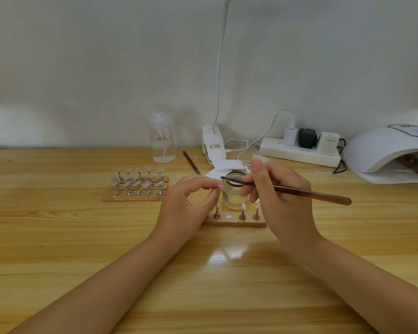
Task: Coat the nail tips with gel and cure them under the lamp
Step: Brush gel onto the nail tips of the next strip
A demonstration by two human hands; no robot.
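Note:
My left hand (190, 201) pinches a small clear nail tip (219, 184) on its stand, held up beside an open glass gel jar (234, 194). My right hand (279, 201) grips a brown brush (299, 191) like a pen, and its dark bristles touch the nail tip. Below the jar lies a wooden holder board (234, 221) with three nail stands in view and one bare white magnet spot. A second board (136, 186) at the left carries several nail tips on stands. The white curing lamp (386, 153) stands at the far right with a board inside it.
A clear pump bottle (161, 138) stands at the back, with a clip lamp base (214, 143) and its gooseneck beside it. A power strip (299, 151) with plugs lies against the wall. A second brush (191, 162) and white wipes (228, 164) lie behind the jar.

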